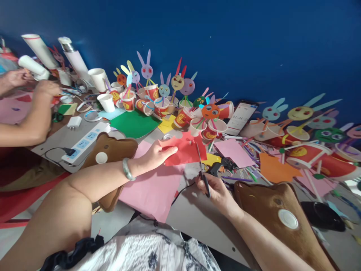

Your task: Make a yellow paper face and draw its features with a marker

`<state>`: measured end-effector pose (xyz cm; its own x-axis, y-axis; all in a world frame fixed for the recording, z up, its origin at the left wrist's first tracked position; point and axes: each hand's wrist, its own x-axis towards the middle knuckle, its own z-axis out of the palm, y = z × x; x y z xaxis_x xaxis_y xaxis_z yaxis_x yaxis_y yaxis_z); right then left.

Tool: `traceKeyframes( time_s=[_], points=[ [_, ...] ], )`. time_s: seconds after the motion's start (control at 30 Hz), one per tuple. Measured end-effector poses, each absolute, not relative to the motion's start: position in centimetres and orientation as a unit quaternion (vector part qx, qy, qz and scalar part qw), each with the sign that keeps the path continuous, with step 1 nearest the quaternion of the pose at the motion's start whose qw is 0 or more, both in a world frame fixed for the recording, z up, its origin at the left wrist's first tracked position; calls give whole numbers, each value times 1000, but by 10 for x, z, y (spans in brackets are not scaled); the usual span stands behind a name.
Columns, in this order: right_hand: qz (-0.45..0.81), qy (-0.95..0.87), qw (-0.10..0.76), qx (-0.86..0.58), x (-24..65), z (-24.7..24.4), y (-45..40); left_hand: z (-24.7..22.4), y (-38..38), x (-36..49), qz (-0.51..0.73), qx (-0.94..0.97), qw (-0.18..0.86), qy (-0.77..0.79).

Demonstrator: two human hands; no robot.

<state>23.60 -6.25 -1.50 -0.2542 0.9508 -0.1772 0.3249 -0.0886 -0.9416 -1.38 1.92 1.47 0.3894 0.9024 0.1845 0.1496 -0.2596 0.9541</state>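
My left hand pinches the left edge of a red paper sheet, thumb on top, with a jade-coloured bangle on the wrist. In my right hand is a pair of scissors, fingers through the dark handles. The blades point away from me and lie at the right part of the red paper; whether they are parted is hard to see. Under the left hand a large pink sheet covers part of the table. Just beyond the scissors lies a yellow paper piece.
Paper-cup rabbit figures stand in a row along the blue wall. A phone leans among them. Brown cushions flank my arms. A power strip lies to the left, near another person's arms. Orange paper is at right.
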Motion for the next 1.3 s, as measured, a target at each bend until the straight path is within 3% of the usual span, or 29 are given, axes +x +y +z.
traceKeyframes(
  time_s=[0.57, 0.8, 1.07, 1.3],
  points=[
    [485, -595, 307, -563, 233, -17, -63, 10, 18, -12, 392, 659, 530, 362],
    [477, -600, 304, -565, 232, -15, -63, 8, 17, -13, 361, 568, 614, 413],
    [477, -586, 318, -574, 231, -13, -63, 12, 17, -11, 361, 532, 683, 347],
    [463, -589, 317, -581, 232, -15, -63, 17, 17, -12, 288, 605, 675, 308]
  ],
)
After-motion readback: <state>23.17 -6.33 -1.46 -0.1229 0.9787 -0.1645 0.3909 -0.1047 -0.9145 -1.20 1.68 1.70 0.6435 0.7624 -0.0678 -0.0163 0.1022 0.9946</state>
